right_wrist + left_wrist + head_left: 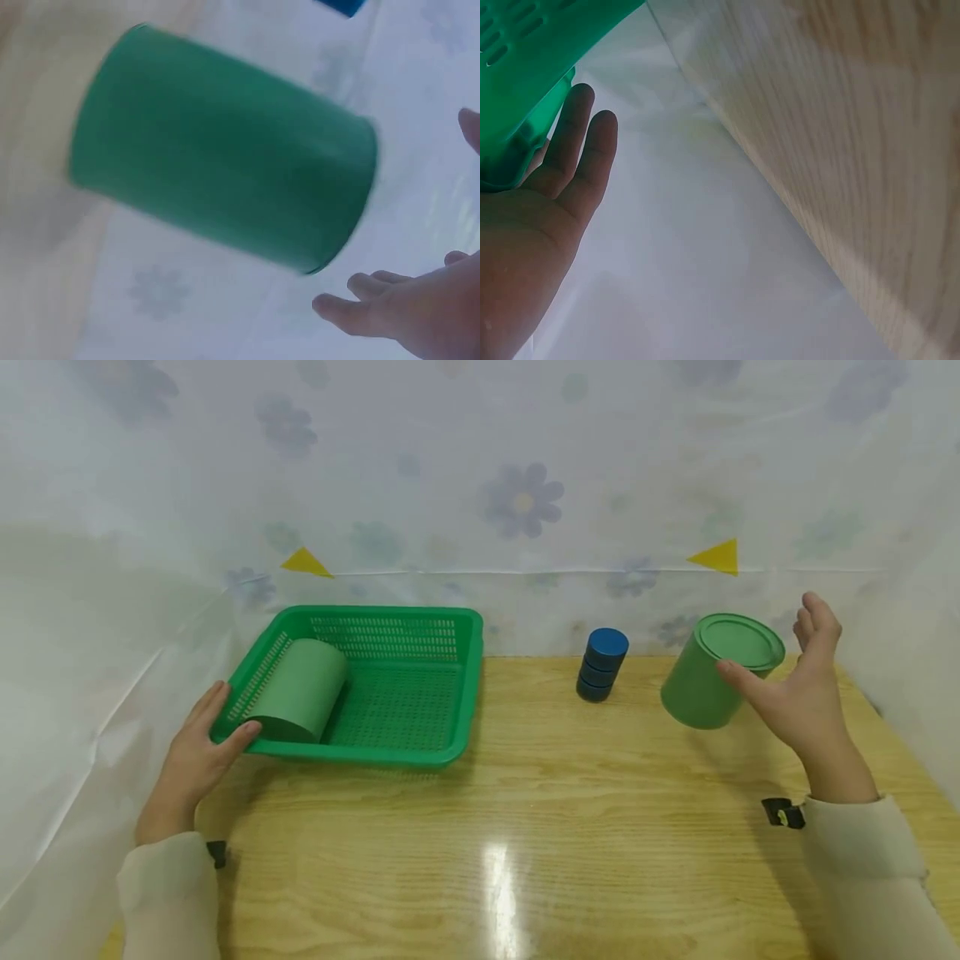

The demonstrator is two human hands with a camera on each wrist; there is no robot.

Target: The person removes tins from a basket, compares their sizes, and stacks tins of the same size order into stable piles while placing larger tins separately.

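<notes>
At the left, a green plastic basket holds a light green cylinder lying on its side. My left hand rests at the basket's front left corner, thumb at the front rim and fingers along the left side. In the left wrist view, two of its fingers extend straight beside the basket wall. A green can with a recessed lid stands at the right. My right hand spreads around its top; the thumb overlaps the can in the head view, while fingers stand apart from it in the right wrist view.
Between basket and can stands a blue ribbed cylinder. A white flowered sheet hangs behind the wooden table and along both sides. Two yellow triangles mark the sheet near the table's back.
</notes>
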